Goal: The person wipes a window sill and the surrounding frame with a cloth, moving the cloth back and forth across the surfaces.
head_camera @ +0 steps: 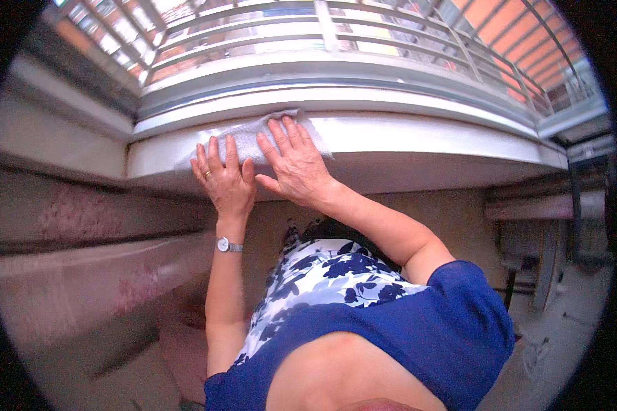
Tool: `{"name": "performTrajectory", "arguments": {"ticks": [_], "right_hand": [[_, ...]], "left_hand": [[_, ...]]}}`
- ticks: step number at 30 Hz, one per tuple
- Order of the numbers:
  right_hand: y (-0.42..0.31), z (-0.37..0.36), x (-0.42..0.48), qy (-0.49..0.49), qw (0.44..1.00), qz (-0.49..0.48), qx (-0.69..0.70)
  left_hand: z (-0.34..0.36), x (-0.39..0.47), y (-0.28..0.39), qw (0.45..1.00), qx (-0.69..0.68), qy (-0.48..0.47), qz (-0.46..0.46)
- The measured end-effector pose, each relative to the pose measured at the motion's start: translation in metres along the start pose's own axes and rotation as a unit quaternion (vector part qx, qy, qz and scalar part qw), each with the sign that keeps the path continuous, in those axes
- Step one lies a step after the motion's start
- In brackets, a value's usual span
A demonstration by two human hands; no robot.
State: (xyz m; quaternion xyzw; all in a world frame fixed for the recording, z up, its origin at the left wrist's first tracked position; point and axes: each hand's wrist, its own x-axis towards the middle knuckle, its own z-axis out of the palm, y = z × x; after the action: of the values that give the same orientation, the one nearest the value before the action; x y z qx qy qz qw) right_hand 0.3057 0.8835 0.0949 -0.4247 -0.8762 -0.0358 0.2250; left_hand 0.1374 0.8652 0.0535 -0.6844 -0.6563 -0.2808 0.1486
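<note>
A pale grey cloth (248,137) lies spread over the left part of a white windowsill (391,134). My left hand (225,177) rests palm down on its left part, fingers apart and pointing at the window, with a ring on one finger and a wristwatch (223,244) below. Close beside it, my right hand (297,163) presses flat on the cloth's right part with its fingers spread. The two thumbs point towards each other near the sill's front edge. Neither hand grips the cloth; what lies under the palms is hidden.
Beyond the sill runs a white window frame (339,96), with a metal railing (247,45) outside it. The side wall (56,128) meets the sill at the left. Blurred pinkish furniture (82,287) stands at the lower left.
</note>
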Motion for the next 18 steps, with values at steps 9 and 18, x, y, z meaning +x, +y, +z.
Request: {"name": "performTrajectory", "arguments": {"ticks": [9, 18], "right_hand": [[0.085, -0.047, -0.062, 0.044, 0.996, 0.077, 0.023], [0.138, -0.06, -0.133, 0.081, 0.983, 0.154, -0.063]], "left_hand": [[-0.003, 0.014, 0.112, 0.995, -0.001, -0.061, 0.083], [0.006, 0.003, 0.201, 0.983, -0.029, -0.119, 0.14]]}}
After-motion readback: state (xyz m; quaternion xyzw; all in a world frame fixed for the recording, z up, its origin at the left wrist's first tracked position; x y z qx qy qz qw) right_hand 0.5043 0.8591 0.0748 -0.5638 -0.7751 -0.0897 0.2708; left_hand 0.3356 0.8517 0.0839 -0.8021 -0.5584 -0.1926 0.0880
